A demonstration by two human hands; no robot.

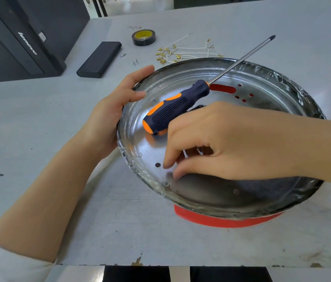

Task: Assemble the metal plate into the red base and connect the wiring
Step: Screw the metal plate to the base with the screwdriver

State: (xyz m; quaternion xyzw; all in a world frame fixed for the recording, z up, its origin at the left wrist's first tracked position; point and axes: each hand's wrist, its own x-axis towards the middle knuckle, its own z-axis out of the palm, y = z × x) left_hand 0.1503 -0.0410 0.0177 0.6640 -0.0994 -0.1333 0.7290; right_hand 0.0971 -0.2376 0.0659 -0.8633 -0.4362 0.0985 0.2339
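Observation:
A round shiny metal plate [262, 110] with a film-wrapped rim sits on the red base [221, 219], whose edge shows under its near side. My left hand [111, 110] grips the plate's left rim. My right hand [221, 143] reaches into the plate, with a dark-blue and orange screwdriver [172, 110] resting across it, shaft pointing up and right. Its thumb and forefinger pinch together just above a small screw [167, 184] near the plate's front-left rim. What the fingertips hold is hidden.
Behind the plate lie white wires with brass terminals [180, 52], a roll of black tape [144, 38], loose screws [135, 62] and a black box [100, 59]. A dark computer case [24, 41] stands at the far left. The table edge [160, 264] runs close in front.

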